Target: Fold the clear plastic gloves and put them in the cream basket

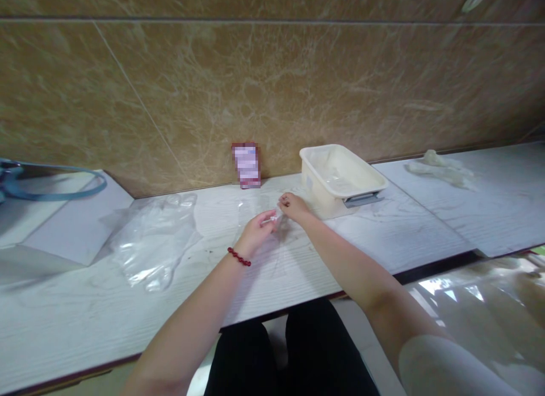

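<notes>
Close together above the white wood-grain table, my two hands meet at a small piece of clear plastic (278,212). My left hand (258,229), with a red bead bracelet (239,257) at its wrist, pinches the plastic between thumb and fingers. Just to the right, my right hand (294,207) has its fingertips closed on the plastic's upper edge. The plastic is see-through, so its full shape is hard to make out. Beyond my right hand stands a cream plastic bin (317,187) with a grey handle and something clear inside.
A heap of clear plastic bags (155,240) lies to the left, beside an open white box (63,226) with a blue band (80,195) over it. A blurred red-edged card (247,165) leans on the marble wall. Pale gloves (440,169) lie far right.
</notes>
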Action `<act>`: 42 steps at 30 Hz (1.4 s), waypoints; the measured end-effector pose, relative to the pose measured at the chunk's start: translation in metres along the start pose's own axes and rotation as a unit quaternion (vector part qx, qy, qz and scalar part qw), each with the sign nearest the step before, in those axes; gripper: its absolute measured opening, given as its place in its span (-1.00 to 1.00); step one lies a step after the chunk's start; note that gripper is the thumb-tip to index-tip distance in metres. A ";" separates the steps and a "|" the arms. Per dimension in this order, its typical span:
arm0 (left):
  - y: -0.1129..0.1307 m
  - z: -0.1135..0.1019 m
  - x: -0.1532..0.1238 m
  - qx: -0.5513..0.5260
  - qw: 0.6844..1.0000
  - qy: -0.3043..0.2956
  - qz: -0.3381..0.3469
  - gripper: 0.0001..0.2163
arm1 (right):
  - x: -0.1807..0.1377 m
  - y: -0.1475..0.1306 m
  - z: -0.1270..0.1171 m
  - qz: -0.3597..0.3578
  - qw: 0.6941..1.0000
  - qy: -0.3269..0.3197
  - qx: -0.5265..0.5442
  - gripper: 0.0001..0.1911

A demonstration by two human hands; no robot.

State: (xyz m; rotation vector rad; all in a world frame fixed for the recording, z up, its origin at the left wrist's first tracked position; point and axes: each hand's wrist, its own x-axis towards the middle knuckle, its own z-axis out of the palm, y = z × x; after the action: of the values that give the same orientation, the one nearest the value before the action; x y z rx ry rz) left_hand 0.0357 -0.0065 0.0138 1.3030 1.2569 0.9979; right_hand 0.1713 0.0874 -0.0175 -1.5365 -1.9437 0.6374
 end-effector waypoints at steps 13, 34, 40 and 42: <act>-0.014 -0.011 0.000 0.486 0.838 -0.105 0.225 -0.73 | 0.002 0.003 -0.007 -0.011 0.997 0.005 -0.079 -0.84; -0.017 0.000 0.000 0.501 0.821 -0.128 0.242 -0.71 | -0.019 -0.009 -0.056 0.003 0.984 -0.127 -0.122 -0.84; -0.006 -0.005 0.008 0.323 0.935 0.062 0.132 -0.72 | -0.020 -0.011 -0.043 0.008 0.988 -0.155 -0.015 -0.79; -0.007 -0.005 0.011 0.236 0.967 0.052 0.083 -0.69 | -0.021 -0.014 -0.038 0.016 0.986 -0.164 0.005 -0.79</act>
State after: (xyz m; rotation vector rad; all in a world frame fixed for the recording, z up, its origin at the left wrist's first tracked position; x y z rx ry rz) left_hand 0.0307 0.0046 0.0068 1.7629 1.5467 0.9226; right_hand 0.1916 0.0645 0.0159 -1.5347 -2.1511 0.9635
